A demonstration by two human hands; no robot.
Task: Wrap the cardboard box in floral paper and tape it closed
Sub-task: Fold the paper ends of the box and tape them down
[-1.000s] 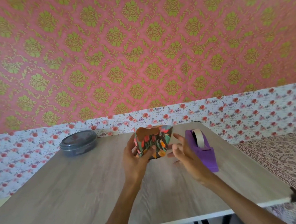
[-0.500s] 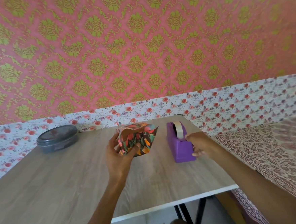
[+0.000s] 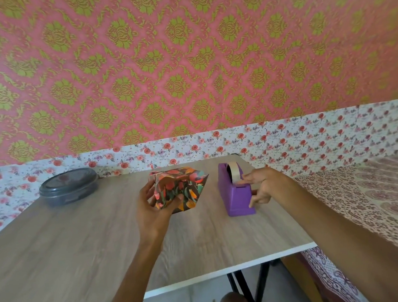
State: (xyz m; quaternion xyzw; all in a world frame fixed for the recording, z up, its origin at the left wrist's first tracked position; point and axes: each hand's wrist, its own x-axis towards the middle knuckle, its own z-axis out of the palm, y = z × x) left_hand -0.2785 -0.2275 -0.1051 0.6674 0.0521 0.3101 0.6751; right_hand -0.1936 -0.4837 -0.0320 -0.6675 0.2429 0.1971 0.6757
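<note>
The box wrapped in dark floral paper [image 3: 180, 188] is held just above the wooden table [image 3: 82, 241], tilted, with a paper flap sticking out to the right. My left hand [image 3: 153, 207] grips it from the near left side, thumb on the front face. To its right stands a purple tape dispenser [image 3: 235, 193] with a roll of pale tape [image 3: 234, 173]. My right hand [image 3: 262, 185] is at the dispenser's right side, thumb and forefinger pinching the tape end by the cutter, other fingers against the purple body.
A grey round lidded container [image 3: 68, 186] sits at the table's far left. A bed with a patterned cover [image 3: 373, 197] lies to the right of the table. The table's front edge and black legs [image 3: 247, 286] are near my knee.
My right hand left the wrapped box, moved right to the tape dispenser and now pinches the tape end. My left hand keeps holding the box.
</note>
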